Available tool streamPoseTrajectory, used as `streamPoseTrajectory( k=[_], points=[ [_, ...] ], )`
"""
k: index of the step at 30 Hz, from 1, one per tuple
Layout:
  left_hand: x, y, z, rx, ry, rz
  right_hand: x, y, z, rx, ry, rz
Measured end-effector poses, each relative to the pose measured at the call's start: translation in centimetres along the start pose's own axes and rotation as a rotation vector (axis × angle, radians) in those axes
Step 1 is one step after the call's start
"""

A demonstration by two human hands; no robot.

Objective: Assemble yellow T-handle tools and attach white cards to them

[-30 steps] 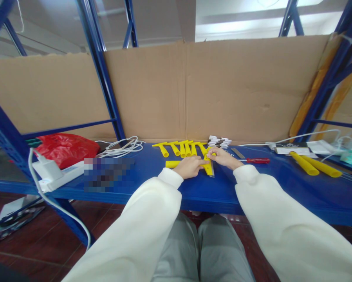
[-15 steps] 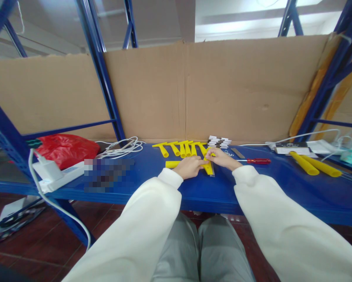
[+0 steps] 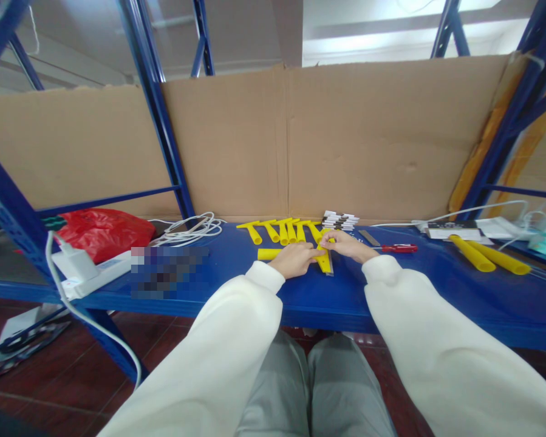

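Observation:
My left hand (image 3: 294,260) is closed round a yellow scraper (image 3: 324,263) that lies on the blue shelf, its handle pointing left. A thin metal blade (image 3: 330,267) shows along the right edge of its head. My right hand (image 3: 343,245) bends over the far end of the head, thumb and fingers pinched together. Whatever sits in that pinch is too small to make out. Behind both hands stands a row of several yellow scrapers (image 3: 283,232). A red-handled screwdriver (image 3: 399,248) lies to the right of my right hand.
White-and-black packs (image 3: 340,220) are stacked at the back, near a flat metal strip (image 3: 368,237). Two yellow tubes (image 3: 475,255) lie at right. On the left are a white cable coil (image 3: 195,227), a red bag (image 3: 104,233) and a power strip (image 3: 99,273). Cardboard (image 3: 368,139) walls the back.
Both hands stay at the scraper, with only slight finger movement. The screwdriver has shifted a little to the left.

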State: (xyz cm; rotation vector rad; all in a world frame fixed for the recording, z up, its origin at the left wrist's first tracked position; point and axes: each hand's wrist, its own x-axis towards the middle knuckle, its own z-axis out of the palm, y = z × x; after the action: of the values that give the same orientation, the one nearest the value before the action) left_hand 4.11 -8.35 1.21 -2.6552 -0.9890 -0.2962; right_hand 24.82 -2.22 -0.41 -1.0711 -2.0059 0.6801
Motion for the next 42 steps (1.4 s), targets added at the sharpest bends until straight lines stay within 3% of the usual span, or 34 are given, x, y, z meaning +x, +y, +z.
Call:
streamPoseTrajectory(
  k=[14,22,30,32,37,42],
  points=[
    [0.1,-0.3,0.4,0.022,0.034,0.078,0.3,0.5,-1.5,-0.147,-0.09,-0.224],
    [0.0,-0.2,0.2,-0.019,0.034,0.061,0.3,1.1,-1.0,0.007,0.027,-0.056],
    [0.3,-0.7,0.8,-0.173,0.113,-0.079,0.1,0.2,-0.6,0.228,0.183,0.153],
    [0.3,-0.9,0.9,-0.185,0.13,-0.129,-0.2,-0.3,-0.5,0.329,0.134,0.198],
    [0.2,-1.0,0.9,-0.177,0.141,-0.165,-1.2,-2.0,0.0,0.553,-0.2,0.277],
    [0.2,-1.0,1.0,-0.19,0.138,-0.146,-1.4,-2.2,0.4,0.616,-0.216,0.303]
  ],
)
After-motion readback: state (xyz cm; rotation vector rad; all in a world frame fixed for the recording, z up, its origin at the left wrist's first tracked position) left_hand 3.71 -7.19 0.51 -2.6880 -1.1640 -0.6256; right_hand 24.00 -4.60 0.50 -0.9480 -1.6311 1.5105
